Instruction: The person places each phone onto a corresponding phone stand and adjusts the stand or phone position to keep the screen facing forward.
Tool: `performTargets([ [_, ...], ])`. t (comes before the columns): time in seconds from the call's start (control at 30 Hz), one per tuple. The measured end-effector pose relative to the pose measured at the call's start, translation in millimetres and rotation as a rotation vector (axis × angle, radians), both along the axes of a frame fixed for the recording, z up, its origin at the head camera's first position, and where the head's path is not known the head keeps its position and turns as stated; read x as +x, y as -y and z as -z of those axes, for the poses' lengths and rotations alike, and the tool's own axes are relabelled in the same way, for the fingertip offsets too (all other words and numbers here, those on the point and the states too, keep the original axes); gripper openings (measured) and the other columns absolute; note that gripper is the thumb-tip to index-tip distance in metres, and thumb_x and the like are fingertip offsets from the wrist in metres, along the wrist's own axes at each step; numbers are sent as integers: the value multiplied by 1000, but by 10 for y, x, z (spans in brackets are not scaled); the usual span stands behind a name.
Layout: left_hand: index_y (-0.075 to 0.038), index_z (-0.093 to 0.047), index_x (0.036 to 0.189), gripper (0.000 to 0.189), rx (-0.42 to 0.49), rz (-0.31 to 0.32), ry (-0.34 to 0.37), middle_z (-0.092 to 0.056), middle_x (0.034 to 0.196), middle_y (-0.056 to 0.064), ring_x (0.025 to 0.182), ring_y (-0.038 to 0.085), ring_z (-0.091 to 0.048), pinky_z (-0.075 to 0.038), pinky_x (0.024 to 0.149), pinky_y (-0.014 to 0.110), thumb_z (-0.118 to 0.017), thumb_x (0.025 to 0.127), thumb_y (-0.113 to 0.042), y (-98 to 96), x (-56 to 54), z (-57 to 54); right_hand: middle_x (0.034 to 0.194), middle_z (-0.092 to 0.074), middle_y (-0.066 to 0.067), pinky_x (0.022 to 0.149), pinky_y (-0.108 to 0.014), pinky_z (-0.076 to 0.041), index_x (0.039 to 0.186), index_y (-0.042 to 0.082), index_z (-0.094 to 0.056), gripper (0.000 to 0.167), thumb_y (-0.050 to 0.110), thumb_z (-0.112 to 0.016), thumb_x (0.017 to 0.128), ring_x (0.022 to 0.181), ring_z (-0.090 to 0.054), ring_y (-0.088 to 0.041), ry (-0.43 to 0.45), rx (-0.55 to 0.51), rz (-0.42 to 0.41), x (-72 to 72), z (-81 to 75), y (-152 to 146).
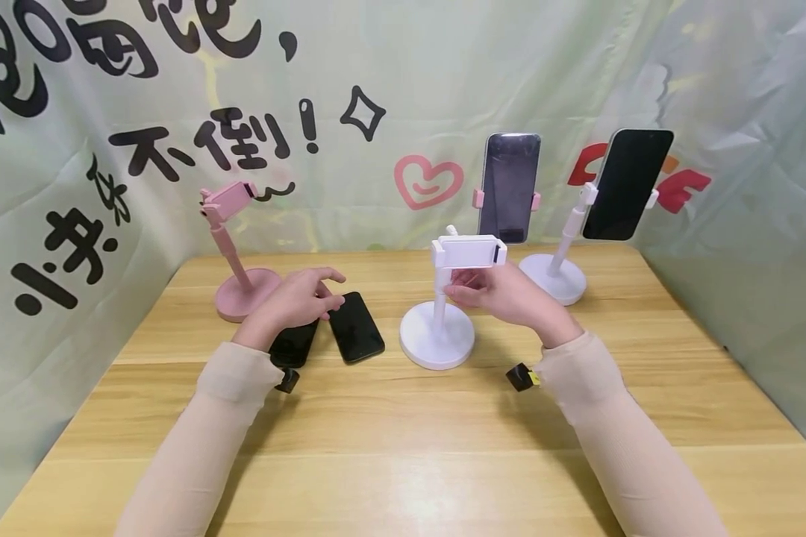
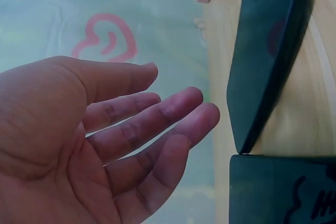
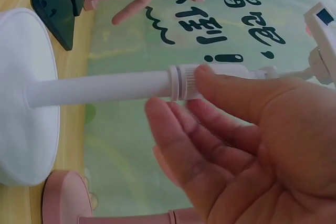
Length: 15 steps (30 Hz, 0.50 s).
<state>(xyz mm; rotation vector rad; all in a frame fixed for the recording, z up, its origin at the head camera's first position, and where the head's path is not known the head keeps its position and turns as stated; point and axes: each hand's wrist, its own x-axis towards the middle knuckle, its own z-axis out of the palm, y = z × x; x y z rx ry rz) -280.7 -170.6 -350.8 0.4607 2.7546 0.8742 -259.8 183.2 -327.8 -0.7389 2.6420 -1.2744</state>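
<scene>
Head view: a person's right hand [image 1: 504, 292] pinches the pole of the front white stand [image 1: 439, 307], thumb on its ribbed collar and fingers curled along the other side, while the stand's round base sits flat on the worktop [image 1: 403, 440]. To the stand's left, the left hand [image 1: 298, 297] reaches out with a loose grip that holds nothing, fingers parted and softly bent. Beneath it, a right-hand phone [image 1: 357, 328] and a left-hand phone [image 1: 294, 344] lie flat, a strip of wood dividing the nearer one from the stand's base. Farther left of the stand, a pink stand [image 1: 231, 255] rises near the far edge. Behind the stand to the right, pink clamps hold a grey phone [image 1: 509, 186] upright; farther right, a rear white stand [image 1: 554, 277] bears a black phone [image 1: 628, 186]. Broad bare wood spreads before the front white stand, between the forearms; behind it, the far edge meets a printed backdrop [image 1: 349, 201].
</scene>
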Motion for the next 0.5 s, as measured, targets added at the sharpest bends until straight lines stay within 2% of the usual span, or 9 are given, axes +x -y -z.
performTargets([
  [0.17,-7,-57,150,44,-36,-7,-11,-79,114,17,93,31,-80,-61,86,41,-65,108,-18,18,-20,15,92,-72,-12,81,-36,-67,99,1,-70,10,11,-74,102,83,-73,-23,116,44,-24,79,6,-50],
  [0.27,-8,-57,151,44,-61,-14,-10,-79,116,17,95,31,-79,-60,86,40,-65,108,-18,29,-35,30,82,-73,-10,74,-33,-67,93,1,-74,12,11,-76,101,75,-74,-20,77,71,-82,125,34,-34],
  [0.4,-8,-57,152,45,-97,-4,-16,-79,116,16,97,29,-78,-59,85,40,-65,108,-18,23,-60,61,79,-75,-6,71,-28,-65,94,0,-76,15,13,-76,100,72,-74,-15,14,122,-155,220,88,86],
  [0.5,-8,-58,151,45,-121,16,-41,-78,119,16,103,31,-76,-60,90,45,-65,108,-18,-2,-91,88,80,-75,-3,71,-25,-61,99,1,-76,17,18,-74,103,72,-71,-10,56,173,-213,312,127,263],
])
